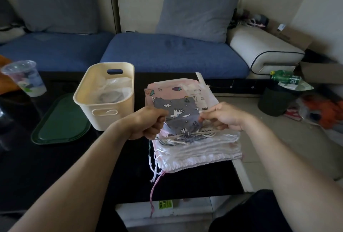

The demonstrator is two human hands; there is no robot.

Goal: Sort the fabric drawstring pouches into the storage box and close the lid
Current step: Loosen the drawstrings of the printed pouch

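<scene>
Beyond the black worktop (55,166) stands a blue sofa (167,53) with grey cushions. Both hands meet over a stack of pale drawstring pouches (200,150) lying on the worktop's right part. The left hand (146,122) has its fingers curled, pinching the left edge of a grey pouch (178,114) printed with white cats and clouds. The right hand (222,115) pinches the same pouch at its right edge, so the grey pouch is held between the two hands, on top of the stack. Its gathered mouth and cords lie just below the hands, toward the person. Left of the left hand, close by, stands the cream storage box (118,105), open, with pale fabric inside. A green lid (61,120) lies flat farther left of the box, touching its base. A clear plastic cup (27,77) stands well beyond the lid.
</scene>
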